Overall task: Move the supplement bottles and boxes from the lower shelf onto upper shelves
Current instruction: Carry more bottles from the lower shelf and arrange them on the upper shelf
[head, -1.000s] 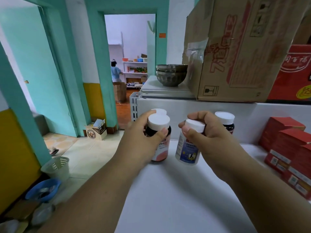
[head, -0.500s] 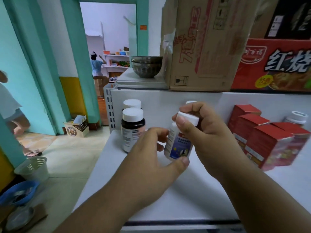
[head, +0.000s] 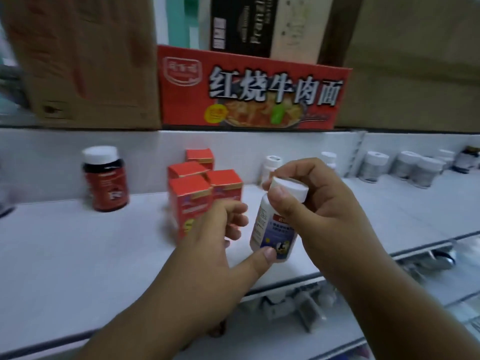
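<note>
Head view: the right hand (head: 324,203) pinches the cap of a white bottle (head: 275,224), held tilted above the white shelf (head: 78,255) near its front edge. The left hand (head: 218,235), fingers loosely curled, touches the bottle's base with its thumb. Held by the cap alone, the bottle could slip or topple the red boxes (head: 192,198) just beside it.

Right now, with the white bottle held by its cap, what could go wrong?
1. The right hand pinches the white bottle only at its cap; it could swing or slip, since the left hand only touches its base with the thumb.
2. The red boxes stand close beside the left hand; setting down there might topple them.
</note>
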